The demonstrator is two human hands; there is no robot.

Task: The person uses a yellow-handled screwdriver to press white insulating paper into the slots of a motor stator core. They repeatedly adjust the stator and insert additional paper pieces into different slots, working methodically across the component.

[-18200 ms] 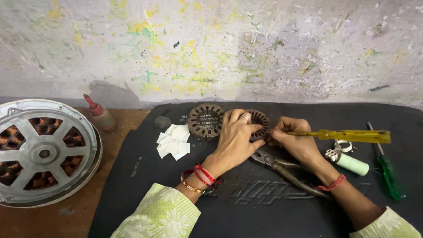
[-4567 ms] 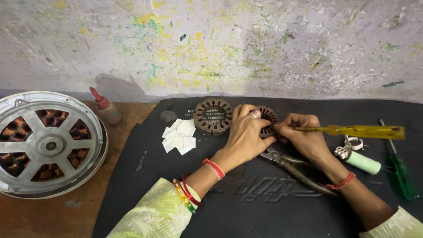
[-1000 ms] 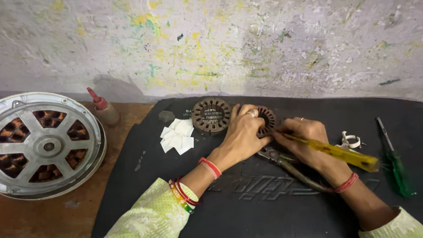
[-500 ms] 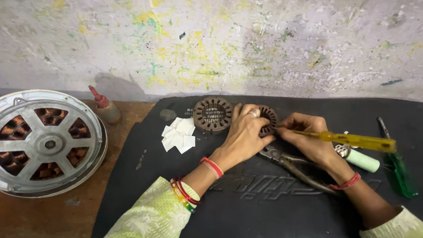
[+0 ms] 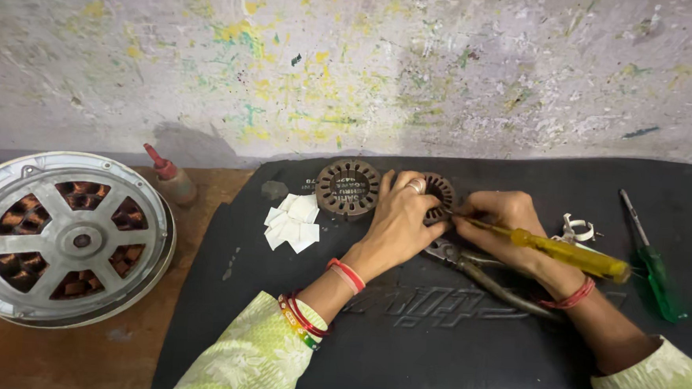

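On the black mat (image 5: 432, 349), pliers (image 5: 484, 273) lie at 6 o'clock of the slotted stator ring (image 5: 438, 193), a second ring (image 5: 348, 188) at 9, and white paper slips (image 5: 293, 222) beyond. The left hand (image 5: 396, 225) presses flat over the stator ring. The right hand (image 5: 502, 226) grips a yellow-handled screwdriver (image 5: 572, 255), tip at the ring's edge.

We see bare black mat (image 5: 432, 357) open in front of the forearms, a free way in. Behind, the wall (image 5: 369, 61) closes off the far side. To the left, white paper pieces (image 5: 293, 222) and a slotted ring (image 5: 349, 188) crowd in; to the right, pliers (image 5: 484, 273), a white clip (image 5: 577, 229) and a green screwdriver (image 5: 651, 254).
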